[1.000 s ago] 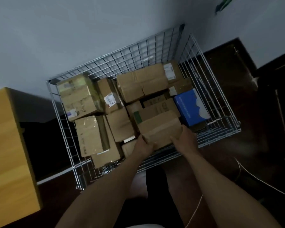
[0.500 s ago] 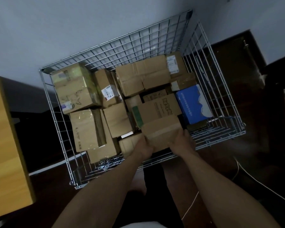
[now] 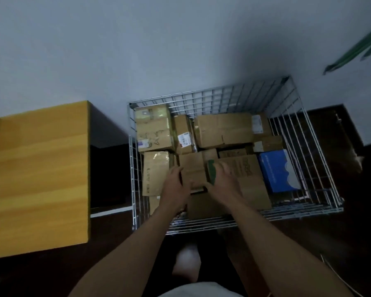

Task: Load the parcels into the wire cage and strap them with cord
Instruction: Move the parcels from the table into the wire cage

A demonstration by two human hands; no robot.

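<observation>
The wire cage (image 3: 204,227) stands against the wall, filled with several brown cardboard parcels and one blue parcel (image 3: 278,171). Both my hands reach in over its front rim. My left hand (image 3: 176,187) grips the left side of a small brown parcel (image 3: 193,170) in the middle. My right hand (image 3: 223,185) curls round the near left corner of a flat parcel with a green end (image 3: 246,170), right beside it. A thin white cord (image 3: 338,277) lies on the dark floor at the lower right.
A yellow wooden table top (image 3: 41,168) stands close to the cage's left side. The grey wall runs behind the cage. A green leaf (image 3: 351,50) hangs at the upper right. My foot (image 3: 186,264) is on the floor before the cage.
My hands have let go of the parcel at the cage's front and moved left and deeper onto the middle parcels. The view has swung left, so the cage now sits further right.
</observation>
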